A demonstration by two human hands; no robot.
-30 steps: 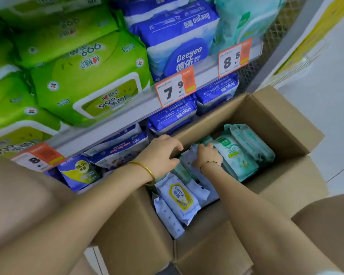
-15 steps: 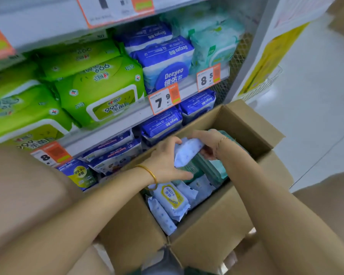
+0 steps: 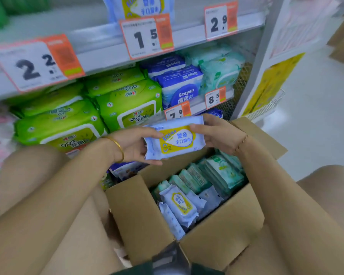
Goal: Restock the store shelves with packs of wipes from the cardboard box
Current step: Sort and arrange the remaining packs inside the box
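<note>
Pack of wipes point(image 3: 175, 142) held above the cardboard box point(image 3: 143, 213).
Left hand point(image 3: 134, 146) and right hand point(image 3: 220, 135) curl their fingers point(image 3: 151, 133) round its ends; it looks light, soft and slick-wrapped, best gripped there.

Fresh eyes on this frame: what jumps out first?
A pale blue wipes pack with a yellow label, gripped at both ends by the left hand and right hand, mid-frame above the open cardboard box. Then the big price tags along the upper shelf edge and bright green packs stacked left.

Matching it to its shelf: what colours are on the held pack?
Pale blue pack, yellow and white at its centre; head view shows it.
</note>
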